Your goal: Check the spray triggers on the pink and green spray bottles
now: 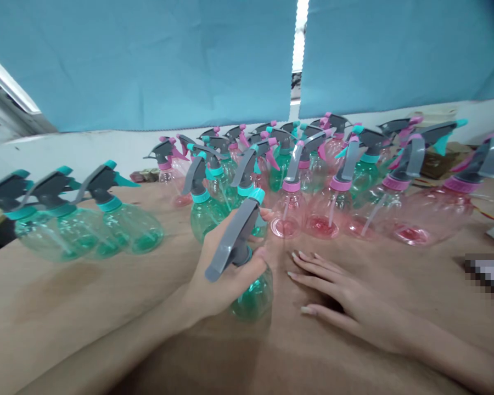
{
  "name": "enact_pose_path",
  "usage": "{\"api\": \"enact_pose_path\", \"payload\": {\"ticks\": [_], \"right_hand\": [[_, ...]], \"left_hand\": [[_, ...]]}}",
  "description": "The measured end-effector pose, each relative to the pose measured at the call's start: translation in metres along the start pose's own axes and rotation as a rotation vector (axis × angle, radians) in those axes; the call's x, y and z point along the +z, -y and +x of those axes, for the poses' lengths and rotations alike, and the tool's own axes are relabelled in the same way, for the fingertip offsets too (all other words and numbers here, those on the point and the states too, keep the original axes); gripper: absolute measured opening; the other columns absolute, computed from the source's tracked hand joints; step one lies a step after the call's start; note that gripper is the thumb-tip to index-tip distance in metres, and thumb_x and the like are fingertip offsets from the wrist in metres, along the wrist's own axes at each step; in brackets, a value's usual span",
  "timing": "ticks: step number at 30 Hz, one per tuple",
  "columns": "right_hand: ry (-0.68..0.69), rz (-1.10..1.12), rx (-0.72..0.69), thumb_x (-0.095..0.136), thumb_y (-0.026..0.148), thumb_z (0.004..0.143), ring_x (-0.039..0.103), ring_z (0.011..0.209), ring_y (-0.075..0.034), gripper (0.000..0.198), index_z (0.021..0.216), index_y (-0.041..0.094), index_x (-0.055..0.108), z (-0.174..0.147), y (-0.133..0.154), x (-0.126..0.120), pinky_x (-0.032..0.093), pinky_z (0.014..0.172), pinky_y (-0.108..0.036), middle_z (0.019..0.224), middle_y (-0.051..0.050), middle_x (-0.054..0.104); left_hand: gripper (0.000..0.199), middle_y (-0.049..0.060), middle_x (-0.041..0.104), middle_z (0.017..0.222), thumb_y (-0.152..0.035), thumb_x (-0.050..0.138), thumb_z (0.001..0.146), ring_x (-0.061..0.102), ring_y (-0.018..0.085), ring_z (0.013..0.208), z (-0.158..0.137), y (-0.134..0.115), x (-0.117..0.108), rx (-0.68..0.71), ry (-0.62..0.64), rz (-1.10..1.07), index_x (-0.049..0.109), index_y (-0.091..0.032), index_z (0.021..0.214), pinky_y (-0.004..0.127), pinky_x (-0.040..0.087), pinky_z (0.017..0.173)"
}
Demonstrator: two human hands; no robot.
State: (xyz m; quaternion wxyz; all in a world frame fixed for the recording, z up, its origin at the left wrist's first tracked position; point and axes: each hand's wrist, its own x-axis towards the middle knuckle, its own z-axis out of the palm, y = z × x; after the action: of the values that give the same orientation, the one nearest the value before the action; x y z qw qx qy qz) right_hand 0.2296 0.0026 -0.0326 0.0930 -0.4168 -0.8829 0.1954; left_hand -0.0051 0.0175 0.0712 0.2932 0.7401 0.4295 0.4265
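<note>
My left hand (218, 263) is wrapped round the neck of a green spray bottle (253, 296) with a grey and turquoise trigger head. The bottle is close in front of me, over the wooden table (107, 323); whether its base touches the wood I cannot tell. Flat on the table to its right lies my right hand (346, 296), fingers stretched out and holding nothing. Just beyond that hand stands a clear pink-tinted spray bottle (325, 216) with a pink collar.
Several green and pink spray bottles crowd the table's middle and right. Three green spray bottles (132, 227) stand at the left. Behind them hangs a blue curtain (168, 66). A brown box (444, 159) sits at the back right, and a blurred-out flat object (492, 277) lies at the right edge.
</note>
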Motion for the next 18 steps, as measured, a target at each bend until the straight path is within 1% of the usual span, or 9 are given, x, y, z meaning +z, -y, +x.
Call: {"api": "enact_pose_path", "payload": {"ticks": [3, 5, 7, 9, 10, 11, 16, 18], "right_hand": [[-0.001, 0.02, 0.001, 0.043, 0.056, 0.095, 0.02, 0.145, -0.026, 0.059, 0.148, 0.033, 0.032, -0.0001, 0.0002, 0.0001, 0.024, 0.115, -0.053, 0.158, 0.002, 0.024], [-0.012, 0.036, -0.001, 0.044, 0.055, 0.095, 0.02, 0.145, -0.027, 0.058, 0.148, 0.034, 0.032, -0.0002, 0.0005, 0.0001, 0.025, 0.115, -0.053, 0.157, 0.002, 0.025], [-0.02, 0.047, -0.005, 0.045, 0.054, 0.094, 0.02, 0.145, -0.027, 0.058, 0.147, 0.035, 0.032, -0.0004, 0.0006, 0.0001, 0.025, 0.115, -0.054, 0.157, 0.002, 0.025], [-0.019, 0.048, -0.005, 0.045, 0.054, 0.095, 0.02, 0.145, -0.028, 0.058, 0.147, 0.035, 0.032, -0.0005, 0.0004, 0.0001, 0.025, 0.115, -0.054, 0.157, 0.002, 0.025], [-0.016, 0.047, -0.004, 0.045, 0.054, 0.095, 0.02, 0.145, -0.028, 0.058, 0.147, 0.035, 0.032, -0.0005, 0.0003, 0.0001, 0.025, 0.115, -0.054, 0.158, 0.002, 0.025], [-0.012, 0.046, -0.004, 0.045, 0.054, 0.095, 0.02, 0.145, -0.028, 0.058, 0.147, 0.034, 0.032, -0.0005, 0.0002, 0.0, 0.026, 0.115, -0.054, 0.158, 0.002, 0.025], [-0.034, 0.083, -0.003, 0.048, 0.053, 0.094, 0.022, 0.145, -0.029, 0.057, 0.147, 0.034, 0.035, -0.0007, 0.0007, -0.0004, 0.027, 0.115, -0.055, 0.156, 0.0, 0.029], [-0.04, 0.089, -0.002, 0.049, 0.052, 0.094, 0.022, 0.144, -0.029, 0.057, 0.146, 0.033, 0.036, -0.0009, 0.0013, -0.0008, 0.027, 0.115, -0.055, 0.156, 0.0, 0.03]], "left_hand": [[0.03, 0.003, 0.067, 0.107, -0.015, 0.056, 0.071, 0.066, 0.019, 0.09, 0.0001, -0.0016, -0.0012, 0.006, 0.001, 0.021, 0.059, -0.024, 0.099, 0.03, 0.055, 0.082], [0.03, 0.002, 0.067, 0.103, -0.014, 0.054, 0.069, 0.065, 0.018, 0.088, 0.0002, -0.0014, -0.0023, 0.014, 0.011, 0.032, 0.059, -0.024, 0.097, 0.029, 0.055, 0.082], [0.032, 0.0, 0.068, 0.093, -0.014, 0.053, 0.068, 0.064, 0.015, 0.075, -0.0001, 0.0006, -0.0036, 0.029, 0.019, 0.035, 0.059, -0.024, 0.097, 0.028, 0.055, 0.078], [0.034, -0.004, 0.066, 0.077, -0.016, 0.052, 0.067, 0.056, 0.013, 0.056, -0.0011, 0.0034, -0.0052, 0.024, 0.028, 0.052, 0.058, -0.024, 0.099, 0.028, 0.055, 0.069], [0.034, -0.005, 0.064, 0.073, -0.017, 0.052, 0.066, 0.052, 0.012, 0.05, -0.0019, 0.0045, -0.0061, 0.02, 0.032, 0.063, 0.058, -0.025, 0.099, 0.028, 0.054, 0.065], [0.033, -0.005, 0.062, 0.07, -0.017, 0.052, 0.066, 0.049, 0.012, 0.046, -0.0027, 0.0053, -0.007, 0.012, 0.035, 0.079, 0.058, -0.025, 0.098, 0.029, 0.053, 0.062], [0.026, -0.006, 0.059, 0.062, -0.021, 0.052, 0.068, 0.044, 0.013, 0.041, -0.0049, 0.004, -0.0098, -0.019, 0.047, 0.146, 0.058, -0.027, 0.092, 0.029, 0.045, 0.049], [0.022, -0.005, 0.063, 0.068, -0.022, 0.051, 0.069, 0.043, 0.012, 0.04, -0.0044, 0.0029, -0.0099, 0.001, 0.041, 0.173, 0.058, -0.026, 0.09, 0.028, 0.044, 0.047]]}}
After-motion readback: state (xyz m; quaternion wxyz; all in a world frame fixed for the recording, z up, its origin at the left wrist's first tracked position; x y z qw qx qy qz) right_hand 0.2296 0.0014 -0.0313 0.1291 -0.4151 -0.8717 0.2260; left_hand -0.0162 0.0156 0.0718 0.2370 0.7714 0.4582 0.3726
